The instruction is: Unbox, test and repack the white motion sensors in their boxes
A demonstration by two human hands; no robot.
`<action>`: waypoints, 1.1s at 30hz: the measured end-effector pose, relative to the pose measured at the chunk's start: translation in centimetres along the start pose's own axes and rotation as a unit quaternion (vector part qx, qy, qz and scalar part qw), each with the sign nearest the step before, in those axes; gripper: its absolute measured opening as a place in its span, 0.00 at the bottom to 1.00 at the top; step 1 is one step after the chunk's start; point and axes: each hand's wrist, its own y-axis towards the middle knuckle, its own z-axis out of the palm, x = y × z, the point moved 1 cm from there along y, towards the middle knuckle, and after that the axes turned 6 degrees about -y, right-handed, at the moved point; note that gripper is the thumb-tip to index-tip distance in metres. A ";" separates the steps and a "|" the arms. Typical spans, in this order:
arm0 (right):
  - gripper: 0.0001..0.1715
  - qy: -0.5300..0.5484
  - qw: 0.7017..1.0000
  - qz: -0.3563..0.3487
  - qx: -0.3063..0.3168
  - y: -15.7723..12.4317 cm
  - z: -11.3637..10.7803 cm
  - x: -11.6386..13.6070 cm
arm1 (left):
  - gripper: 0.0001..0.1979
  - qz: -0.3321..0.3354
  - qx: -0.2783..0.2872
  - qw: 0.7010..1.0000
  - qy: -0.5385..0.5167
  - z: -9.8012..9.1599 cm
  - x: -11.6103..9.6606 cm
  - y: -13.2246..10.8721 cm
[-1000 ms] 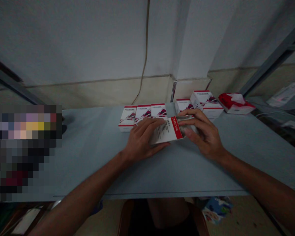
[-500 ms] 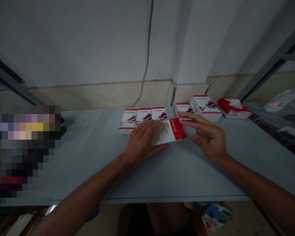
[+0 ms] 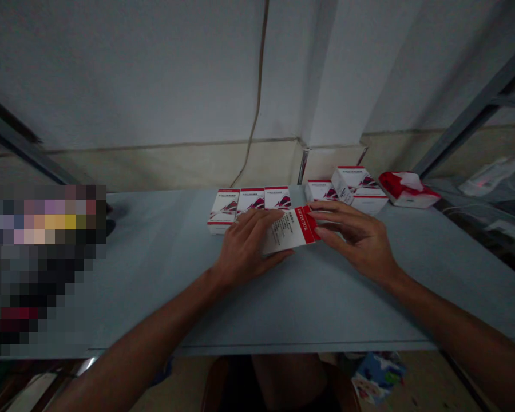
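Observation:
A white detector box [image 3: 288, 233] with a red printed end lies tilted across my grasp above the table. My left hand [image 3: 246, 246] wraps round its left part, fingers over the top and thumb along the near edge. At the red end, my right hand [image 3: 358, 234] has its thumb and fingertips on the end flap, which sits nearly level with the box. Behind my left hand stands a row of three similar boxes [image 3: 225, 206], partly covered by my fingers. The inside of the held box is hidden.
More white and red boxes [image 3: 355, 177] are grouped at the back right, one resting on others. Beside them lies a red and white tissue pack [image 3: 407, 189]. A cable [image 3: 257, 103] hangs down the wall. Plastic-wrapped items [image 3: 491, 174] lie at the far right; the left side is blurred out.
The flap at the red end, which stood partly raised, is now pushed in closer to the box. My right thumb has moved left onto it. My left hand keeps its hold.

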 end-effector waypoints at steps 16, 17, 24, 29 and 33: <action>0.73 -0.129 0.979 -0.141 0.065 -1.0 1.6 0.3 | 0.26 -0.263 0.030 0.880 -0.394 0.7 -1.7 0.1; 0.76 -0.127 0.980 -0.140 0.069 -0.9 1.7 0.3 | 0.26 -0.287 0.040 0.849 -0.441 0.9 -1.9 0.2; 0.89 -0.223 0.955 -0.162 0.105 -1.1 1.8 0.4 | 0.34 -0.414 0.052 0.751 -0.512 1.8 -1.8 -0.1; 0.78 -0.225 0.957 -0.174 0.057 -1.0 1.4 0.3 | 0.38 -0.382 0.096 0.753 -0.527 1.5 -1.0 -0.2; 0.65 -0.215 0.960 -0.176 0.023 -0.8 1.0 0.1 | 0.38 -0.249 0.106 0.803 -0.530 0.6 -0.4 0.3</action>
